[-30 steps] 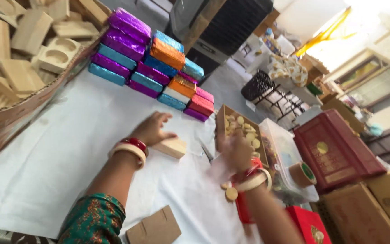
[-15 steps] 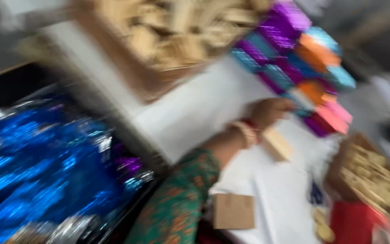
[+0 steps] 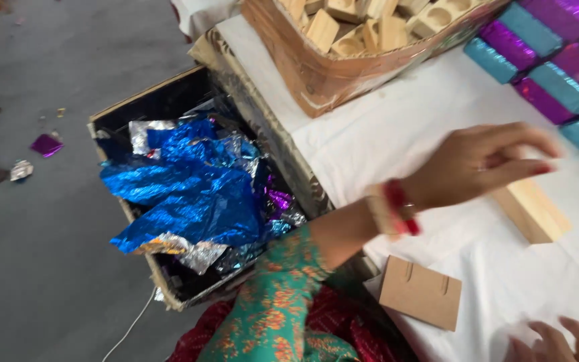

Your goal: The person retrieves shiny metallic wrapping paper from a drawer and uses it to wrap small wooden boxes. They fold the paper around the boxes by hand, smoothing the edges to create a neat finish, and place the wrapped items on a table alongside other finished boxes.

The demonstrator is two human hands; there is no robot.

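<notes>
Looking down, we see our left hand (image 3: 484, 164) spread open, fingers loose, hovering over the white cloth (image 3: 397, 127) just at ten o'clock of one plain wooden block (image 3: 531, 209), gripping nothing. Our right hand (image 3: 561, 342) shows only its fingertips at the bottom edge; we cannot tell its grip. One brown card (image 3: 421, 292) lies at six o'clock. One box of crumpled foil (image 3: 189, 194) sits at nine o'clock.

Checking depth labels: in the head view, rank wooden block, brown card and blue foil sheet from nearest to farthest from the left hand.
From the left hand:
1. Wooden block, just under the fingers on the white cloth.
2. Brown card, below the wrist, near the table's front edge.
3. Blue foil sheet, off the table in the dark box to the left.
</notes>
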